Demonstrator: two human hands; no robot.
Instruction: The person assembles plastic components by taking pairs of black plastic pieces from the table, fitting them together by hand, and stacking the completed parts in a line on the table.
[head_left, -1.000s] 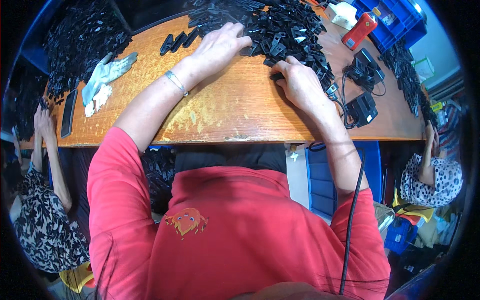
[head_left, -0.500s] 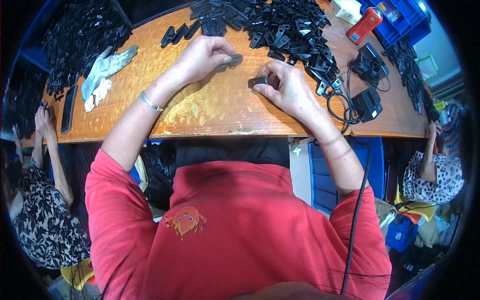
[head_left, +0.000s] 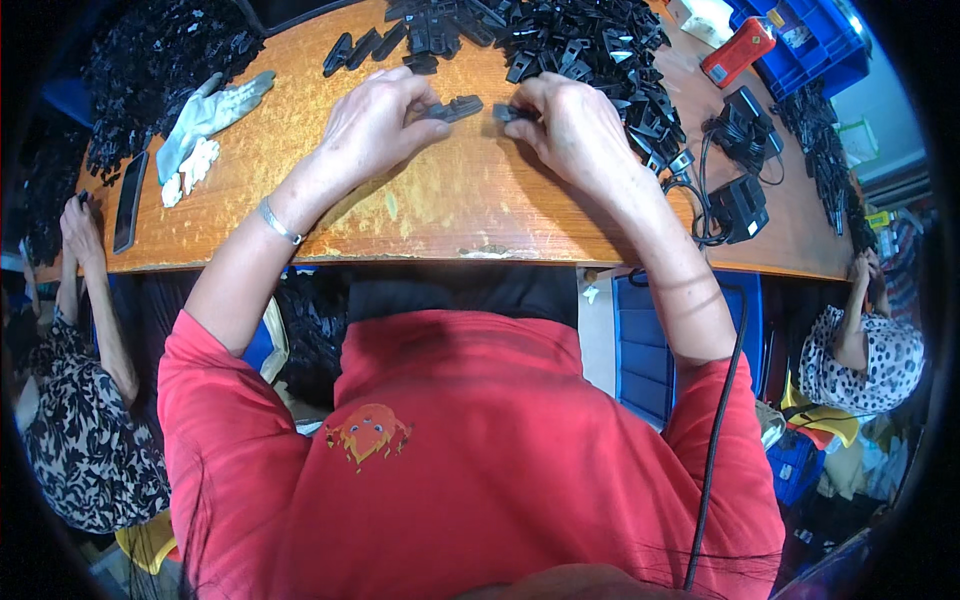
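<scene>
Over the wooden table [head_left: 420, 220], my left hand [head_left: 378, 122] pinches a long black plastic piece [head_left: 460, 107] that points to the right. Facing it, my right hand [head_left: 572, 125] is closed on a smaller dark plastic piece [head_left: 505, 113], mostly hidden by the fingers. A short gap separates the two pieces. Just beyond my right hand spreads a heap of black clip-like parts [head_left: 600, 50]. Long black pieces [head_left: 430, 35] lie beyond my left hand, with several more [head_left: 362, 48] set in a row beside them.
Gloves [head_left: 215, 120] and a phone [head_left: 130, 200] lie at left, near a large dark pile [head_left: 150, 80]. On the right are black adapters with cables [head_left: 738, 205], a red bottle [head_left: 738, 52] and a blue crate [head_left: 810, 45]. Other people's hands [head_left: 82, 232] work at both sides.
My right hand has moved up and away from me with its piece, closer to the left hand's piece. My left hand has shifted slightly left and tilted its piece.
</scene>
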